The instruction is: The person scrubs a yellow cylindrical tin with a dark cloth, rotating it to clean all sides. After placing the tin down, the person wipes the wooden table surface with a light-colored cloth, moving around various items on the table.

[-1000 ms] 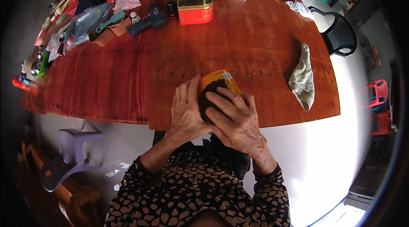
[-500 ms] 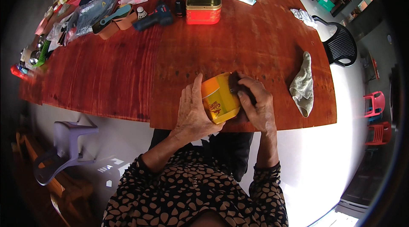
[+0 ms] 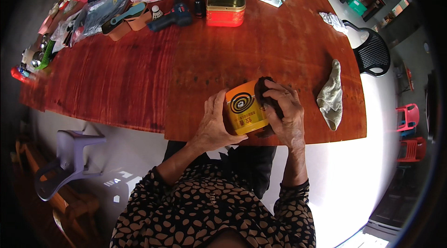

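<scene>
While the left hand (image 3: 210, 124) cradles one side of a rounded yellow-and-orange container (image 3: 243, 108) printed with a black spiral, its fingers are partly open around it, the thumb along the lower edge. The right hand (image 3: 288, 114) has its fingers curled over a crumpled dark brown cloth (image 3: 261, 88), holding it against the container's right end. The container is tilted between both sets of fingers, above the near edge of a reddish-brown wooden bench (image 3: 274, 47); whether it touches the wood cannot be told. Right of the right fingers lies a grey-green cloth (image 3: 330, 99). Beyond the fingers stands an open, red rectangular metal tin (image 3: 225, 17), with a small black cylinder (image 3: 199, 8) and a dark power drill (image 3: 177, 17) to its left.
</scene>
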Motion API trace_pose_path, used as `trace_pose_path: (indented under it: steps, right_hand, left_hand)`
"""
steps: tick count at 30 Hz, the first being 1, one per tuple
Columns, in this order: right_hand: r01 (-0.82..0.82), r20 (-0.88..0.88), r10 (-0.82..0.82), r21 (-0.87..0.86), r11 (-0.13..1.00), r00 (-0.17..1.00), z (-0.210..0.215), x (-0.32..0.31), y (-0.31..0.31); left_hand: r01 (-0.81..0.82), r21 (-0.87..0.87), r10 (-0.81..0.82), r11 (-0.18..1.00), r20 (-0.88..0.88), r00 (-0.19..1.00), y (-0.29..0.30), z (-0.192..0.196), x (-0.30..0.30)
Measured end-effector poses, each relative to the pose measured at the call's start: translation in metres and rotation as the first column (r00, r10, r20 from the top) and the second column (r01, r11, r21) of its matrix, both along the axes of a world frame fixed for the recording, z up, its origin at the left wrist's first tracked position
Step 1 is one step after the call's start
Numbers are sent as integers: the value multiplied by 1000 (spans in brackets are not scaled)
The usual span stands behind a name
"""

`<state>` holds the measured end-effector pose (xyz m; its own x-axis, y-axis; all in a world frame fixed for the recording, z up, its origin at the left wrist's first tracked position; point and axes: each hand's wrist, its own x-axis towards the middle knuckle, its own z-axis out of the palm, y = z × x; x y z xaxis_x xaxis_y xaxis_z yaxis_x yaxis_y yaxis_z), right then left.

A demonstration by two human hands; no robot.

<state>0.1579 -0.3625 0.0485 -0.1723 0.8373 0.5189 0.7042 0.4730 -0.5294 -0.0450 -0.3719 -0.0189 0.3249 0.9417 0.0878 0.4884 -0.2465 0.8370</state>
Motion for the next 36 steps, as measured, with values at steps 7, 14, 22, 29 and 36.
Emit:
trace_pose_path:
  steps: [7,14,22,29,36]
  right_hand:
    - [28,29,-29,43,999,999,-4,10,6]
    - [-65,437,-49,243,968,898,2,-33,-21]
    - [126,-175,-157,-178,976,972,-11,26,22]
    - [46,78,-55,108,993,995,-3,12,13]
    - [2,377,-100,251,968,921,-1,-33,-13]
  left_hand:
    - [-32,143,16,989,112,994,12,-1,21]
    - [-26,103,17,994,86,996,8,8,22]
    - [-27,149,25,989,17,1000,9,17,29]
    - [-58,171,67,984,-49,997,12,21,36]
    - [-52,260,70,964,-61,996,14,13,35]
